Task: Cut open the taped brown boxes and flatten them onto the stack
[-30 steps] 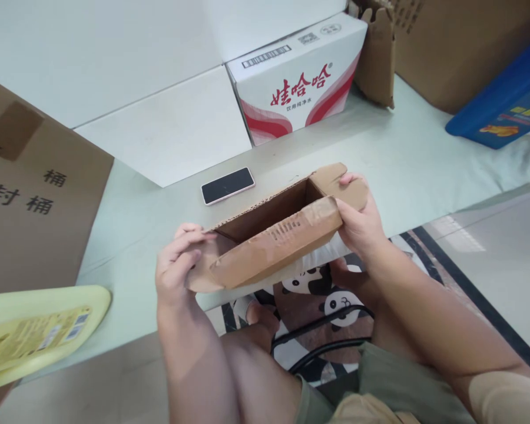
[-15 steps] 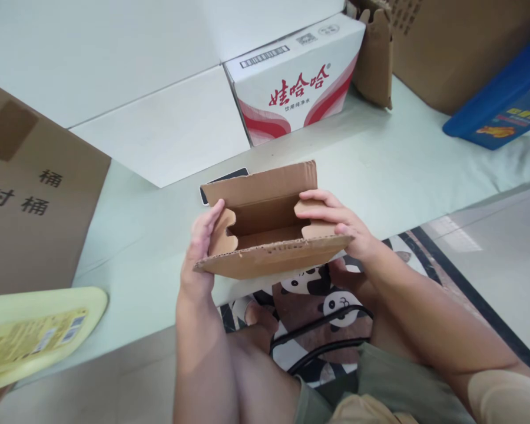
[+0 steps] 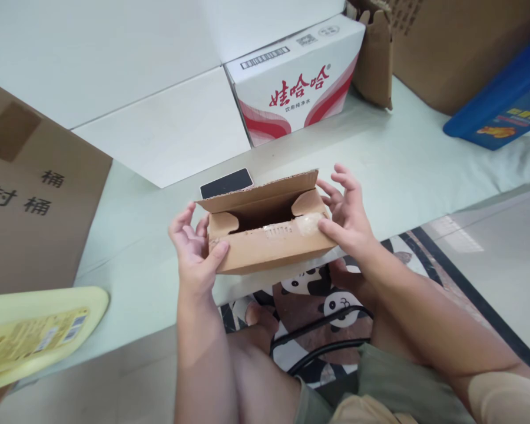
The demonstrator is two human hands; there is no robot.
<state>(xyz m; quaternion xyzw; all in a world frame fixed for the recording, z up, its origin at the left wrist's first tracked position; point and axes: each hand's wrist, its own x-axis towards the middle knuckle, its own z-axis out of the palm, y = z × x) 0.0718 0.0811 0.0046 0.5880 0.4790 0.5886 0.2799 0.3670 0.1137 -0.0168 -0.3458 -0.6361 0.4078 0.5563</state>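
A small brown cardboard box (image 3: 274, 250) is held between my two hands at the near edge of the cloth-covered table. Its side flaps lean inward, its far flap (image 3: 265, 191) slants over the dark opening, and clear tape (image 3: 310, 226) covers part of the near upper edge. My left hand (image 3: 196, 244) has its thumb on the near left face, with the fingers bent around the left end. On the other end, the thumb of my right hand (image 3: 347, 209) presses the near right corner, while its fingers are raised and spread behind. Behind the box lies a dark-screened phone (image 3: 227, 184).
A white carton with red print (image 3: 298, 94) stands at the back, beside a white box (image 3: 163, 126). Large brown cartons (image 3: 30, 194) flank both sides. A yellow container (image 3: 39, 330) lies at the left, a blue one (image 3: 490, 118) at the right. Light green cloth (image 3: 132, 235) covers the table.
The near flap, which stuck out toward me, has folded up and in. The far flap has tipped over the opening. Both thumbs have come onto the near side.
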